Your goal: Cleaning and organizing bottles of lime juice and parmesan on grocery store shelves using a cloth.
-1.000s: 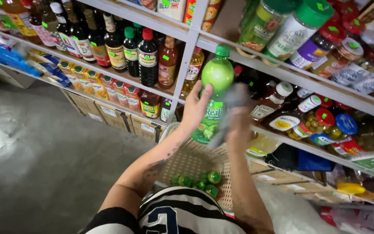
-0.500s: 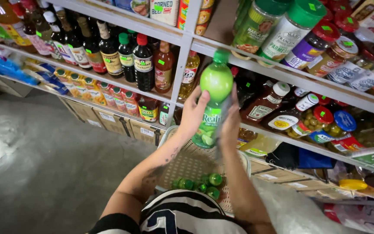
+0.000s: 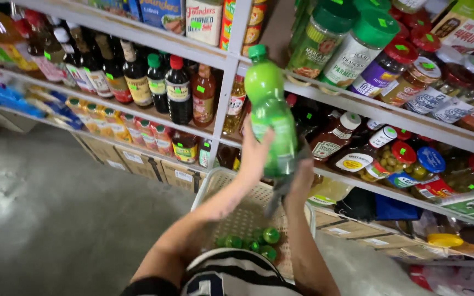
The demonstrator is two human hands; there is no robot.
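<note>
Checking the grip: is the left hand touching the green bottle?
Touching. The head view shows the left hand pressed flat against the green bottle's side.

The green bottle point(image 3: 270, 118) is glossy translucent plastic. The basket point(image 3: 248, 211) below is matt cream plastic, perforated. The shelf point(image 3: 390, 118) rails look like painted metal, smooth and pale. The floor point(image 3: 50, 219) is bare grey concrete with a dull sheen.

Grocery shop aisle. Metal shelving point(image 3: 357, 112) packed with sauce bottles point(image 3: 179, 90) and jars point(image 3: 357, 46); cardboard cartons point(image 3: 133, 161) beneath the shelving; concrete floor point(image 3: 45, 219) in front.
</note>
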